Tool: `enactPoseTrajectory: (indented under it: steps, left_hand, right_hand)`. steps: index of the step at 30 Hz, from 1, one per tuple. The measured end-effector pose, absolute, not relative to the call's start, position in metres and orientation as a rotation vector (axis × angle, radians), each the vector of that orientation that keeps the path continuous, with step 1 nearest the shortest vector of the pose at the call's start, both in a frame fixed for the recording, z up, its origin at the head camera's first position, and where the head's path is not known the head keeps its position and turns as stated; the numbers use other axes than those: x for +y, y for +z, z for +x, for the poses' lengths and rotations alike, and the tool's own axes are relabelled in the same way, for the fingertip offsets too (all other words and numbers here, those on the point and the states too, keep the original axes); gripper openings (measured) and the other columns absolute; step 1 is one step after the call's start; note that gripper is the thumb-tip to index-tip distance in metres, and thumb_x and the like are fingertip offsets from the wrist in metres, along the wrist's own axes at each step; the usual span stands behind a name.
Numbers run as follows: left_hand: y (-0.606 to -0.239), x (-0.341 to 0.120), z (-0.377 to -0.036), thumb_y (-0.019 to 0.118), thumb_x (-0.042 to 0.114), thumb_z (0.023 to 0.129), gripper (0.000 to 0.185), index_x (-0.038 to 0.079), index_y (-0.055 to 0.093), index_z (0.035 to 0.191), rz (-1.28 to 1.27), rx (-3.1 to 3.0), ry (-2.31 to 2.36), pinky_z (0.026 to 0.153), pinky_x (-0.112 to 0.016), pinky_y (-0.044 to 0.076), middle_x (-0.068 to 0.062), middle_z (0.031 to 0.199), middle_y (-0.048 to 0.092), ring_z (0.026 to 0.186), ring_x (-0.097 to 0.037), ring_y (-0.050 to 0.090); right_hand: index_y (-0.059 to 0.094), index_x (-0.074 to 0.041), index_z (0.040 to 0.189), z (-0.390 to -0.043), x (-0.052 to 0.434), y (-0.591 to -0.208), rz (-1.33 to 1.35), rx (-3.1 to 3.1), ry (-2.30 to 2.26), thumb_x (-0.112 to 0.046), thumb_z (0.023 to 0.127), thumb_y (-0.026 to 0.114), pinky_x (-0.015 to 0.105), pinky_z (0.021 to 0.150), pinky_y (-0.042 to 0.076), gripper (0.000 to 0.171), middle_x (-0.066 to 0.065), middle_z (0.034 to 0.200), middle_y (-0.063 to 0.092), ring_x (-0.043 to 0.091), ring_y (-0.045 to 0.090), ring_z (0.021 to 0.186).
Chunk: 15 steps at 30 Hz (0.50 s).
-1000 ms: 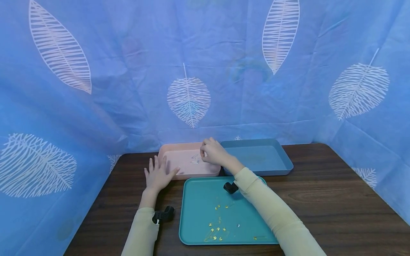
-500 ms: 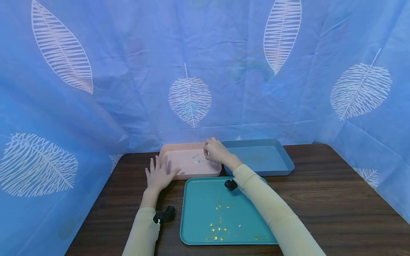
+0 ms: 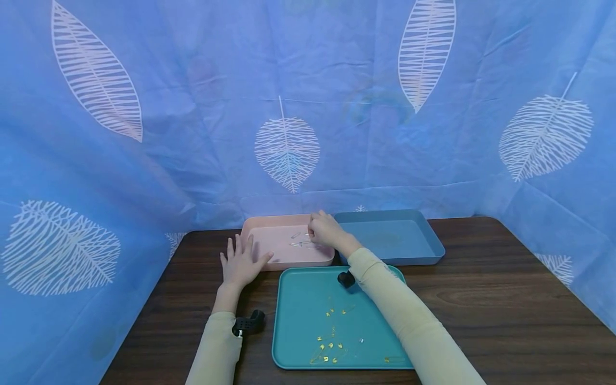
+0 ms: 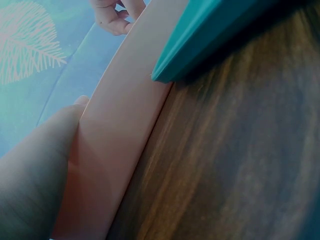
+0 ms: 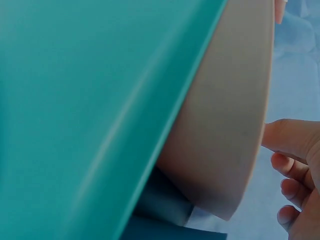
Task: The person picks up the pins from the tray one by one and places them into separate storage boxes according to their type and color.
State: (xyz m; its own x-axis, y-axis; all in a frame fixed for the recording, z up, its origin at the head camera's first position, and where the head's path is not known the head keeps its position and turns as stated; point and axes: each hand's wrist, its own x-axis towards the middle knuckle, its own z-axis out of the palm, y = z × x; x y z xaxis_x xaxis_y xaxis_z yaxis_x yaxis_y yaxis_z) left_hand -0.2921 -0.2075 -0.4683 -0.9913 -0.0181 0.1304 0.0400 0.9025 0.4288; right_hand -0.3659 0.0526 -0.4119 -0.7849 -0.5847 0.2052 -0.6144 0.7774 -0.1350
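Two hands: we see the left hand (image 3: 239,267) at the near left corner of the pink tray (image 3: 298,264), and the right hand (image 3: 329,231) over its right end.
Left fingers: spread apart, the thumb at the tray's rim.
Right fingers: curled in together; we cannot tell whether anything is pinched between them.
Silver pins (image 3: 296,245): a small group on the pink tray's floor, just left of the right hand.
Gold pins (image 3: 330,346): we see several scattered on the teal tray (image 3: 300,299), mostly toward its near side, near one small silvery piece (image 3: 361,340).
Blue tray (image 3: 385,235): just right of the pink one.
Worktop (image 3: 491,289): dark wood grain under all three trays.
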Motion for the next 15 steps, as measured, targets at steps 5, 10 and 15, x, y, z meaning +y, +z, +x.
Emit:
enactPoseTrajectory:
  steps: [5,10,15]
  left_hand:
    - [-0.4690,-0.2085,-0.2931,0.047,0.073,0.087,0.095,0.018,0.014,0.158,-0.022,-2.930,-0.660,0.112,-0.073,0.003,-0.021,0.163,-0.002,0.150,-0.045,-0.008]
    - [-0.4693,-0.2087,-0.2933,0.047,0.074,0.087,0.096,0.019,0.014,0.158,-0.022,-2.929,-0.667,0.112,-0.073,0.002,-0.021,0.163,-0.002,0.150,-0.045,-0.008]
    - [-0.4696,-0.2083,-0.2937,0.047,0.074,0.087,0.096,0.019,0.014,0.158,-0.018,-2.933,-0.657,0.112,-0.073,0.003,-0.021,0.163,-0.003,0.150,-0.045,-0.008]
  right_hand:
    - [0.055,-0.015,0.060,-0.3677,0.0517,-0.4152,0.940,-2.827,0.281,-0.003,0.086,0.061,0.035,0.074,0.033,0.029,0.003,0.088,0.055,0.021,0.038,0.081]
    - [0.056,-0.016,0.062,-0.3687,0.0535,-0.4167,0.906,-2.853,0.269,-0.006,0.086,0.062,0.036,0.077,0.035,0.027,0.003,0.090,0.055,0.021,0.040,0.083]
    - [0.058,-0.017,0.064,-0.3668,0.0571,-0.4148,0.895,-2.859,0.292,-0.008,0.083,0.066,0.040,0.083,0.040,0.023,0.003,0.096,0.058,0.022,0.044,0.089]
